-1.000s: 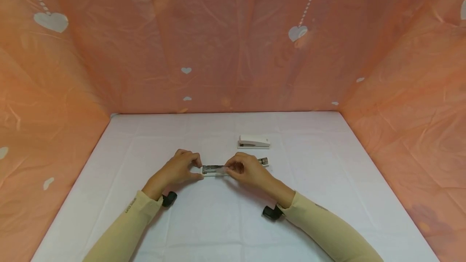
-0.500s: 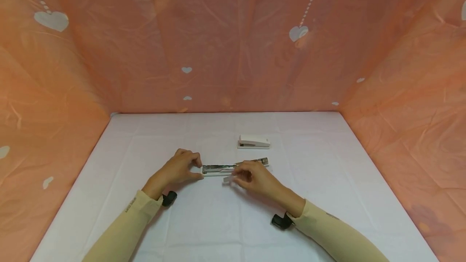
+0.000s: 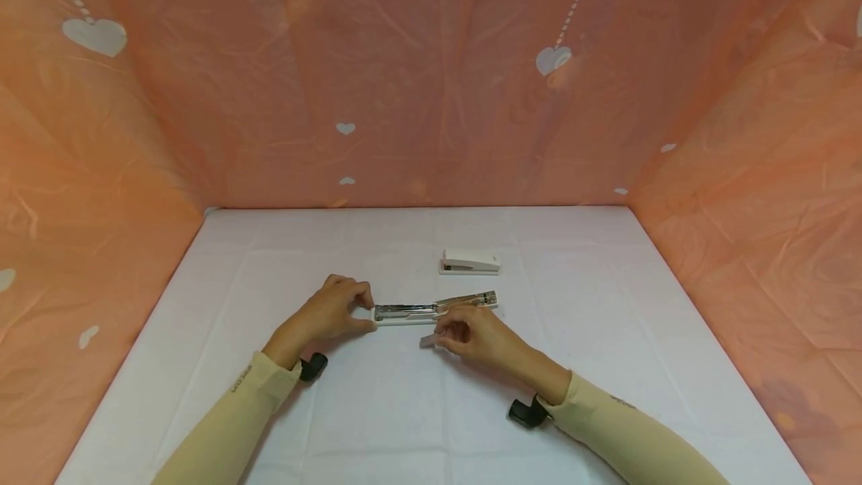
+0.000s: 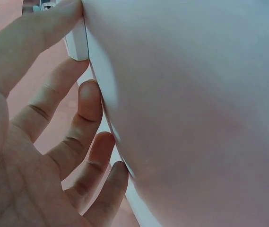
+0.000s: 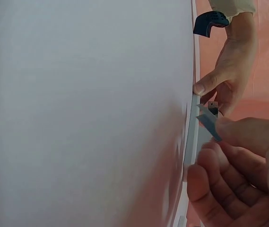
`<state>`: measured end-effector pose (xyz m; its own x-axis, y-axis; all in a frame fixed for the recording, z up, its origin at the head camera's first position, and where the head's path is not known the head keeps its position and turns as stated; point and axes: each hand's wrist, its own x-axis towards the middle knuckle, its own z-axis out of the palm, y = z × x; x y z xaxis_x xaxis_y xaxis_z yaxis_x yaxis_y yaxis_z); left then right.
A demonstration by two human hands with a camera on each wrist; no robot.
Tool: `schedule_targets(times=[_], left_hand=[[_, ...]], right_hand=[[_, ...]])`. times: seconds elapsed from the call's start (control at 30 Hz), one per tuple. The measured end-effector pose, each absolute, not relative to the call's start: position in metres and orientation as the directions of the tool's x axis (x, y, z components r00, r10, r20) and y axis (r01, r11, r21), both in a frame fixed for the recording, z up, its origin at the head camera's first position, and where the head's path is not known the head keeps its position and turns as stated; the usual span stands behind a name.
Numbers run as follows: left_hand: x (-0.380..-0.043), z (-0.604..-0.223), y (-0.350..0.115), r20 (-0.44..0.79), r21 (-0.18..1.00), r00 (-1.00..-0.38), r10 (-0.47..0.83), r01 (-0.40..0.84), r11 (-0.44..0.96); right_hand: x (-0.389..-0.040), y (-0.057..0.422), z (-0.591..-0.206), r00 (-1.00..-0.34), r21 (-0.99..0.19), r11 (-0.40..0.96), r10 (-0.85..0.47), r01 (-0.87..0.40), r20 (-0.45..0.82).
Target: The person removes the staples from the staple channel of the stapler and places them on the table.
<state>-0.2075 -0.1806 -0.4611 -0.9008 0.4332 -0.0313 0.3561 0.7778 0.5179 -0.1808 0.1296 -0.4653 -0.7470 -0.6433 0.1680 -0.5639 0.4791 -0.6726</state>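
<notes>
In the head view an opened stapler (image 3: 405, 311) lies on the white table, its metal magazine exposed and its upper arm folded back to the right. My left hand (image 3: 333, 310) holds the stapler's left end between thumb and fingers; the left wrist view shows the white base end (image 4: 79, 45) at those fingers. Between thumb and forefinger my right hand (image 3: 480, 337) pinches a strip of staples (image 3: 428, 340), just in front of the stapler. The right wrist view shows the strip (image 5: 210, 124) sticking out past the thumb tip, its two legs visible edge-on.
A second, white stapler (image 3: 469, 263) stands closed behind the opened one. White cloth covers the table (image 3: 364, 418). An orange curtain (image 3: 417, 96) with pale hearts hangs at the back and both sides.
My right hand has drawn the staple strip away from the magazine, toward the front and slightly right, uncovering the stapler's middle. The left hand stays in place.
</notes>
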Motion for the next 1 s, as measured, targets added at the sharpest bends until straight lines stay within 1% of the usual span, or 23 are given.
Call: schedule_targets(times=[0.4,0.67,0.87,1.0], left_hand=[[-0.2075,-0.4614,-0.1804,-0.033,0.537,-0.901,0.433,0.349,0.768],[-0.2085,-0.4633,-0.1806,-0.035,0.539,-0.899,0.436,0.350,0.766],[-0.2075,-0.4619,-0.1804,-0.042,0.539,-0.899,0.436,0.347,0.767],[-0.2066,-0.4609,-0.1804,-0.040,0.541,-0.898,0.437,0.348,0.766]], right_hand=[[-0.1824,0.1290,-0.4682,-0.761,-0.674,0.531,-0.645,-0.513,0.071],[-0.1815,0.1301,-0.4684,-0.741,-0.623,0.552,-0.668,-0.554,0.067],[-0.1813,0.1297,-0.4711,-0.747,-0.593,0.588,-0.664,-0.551,0.035],[-0.1806,0.1290,-0.4712,-0.744,-0.581,0.591,-0.667,-0.560,0.039]])
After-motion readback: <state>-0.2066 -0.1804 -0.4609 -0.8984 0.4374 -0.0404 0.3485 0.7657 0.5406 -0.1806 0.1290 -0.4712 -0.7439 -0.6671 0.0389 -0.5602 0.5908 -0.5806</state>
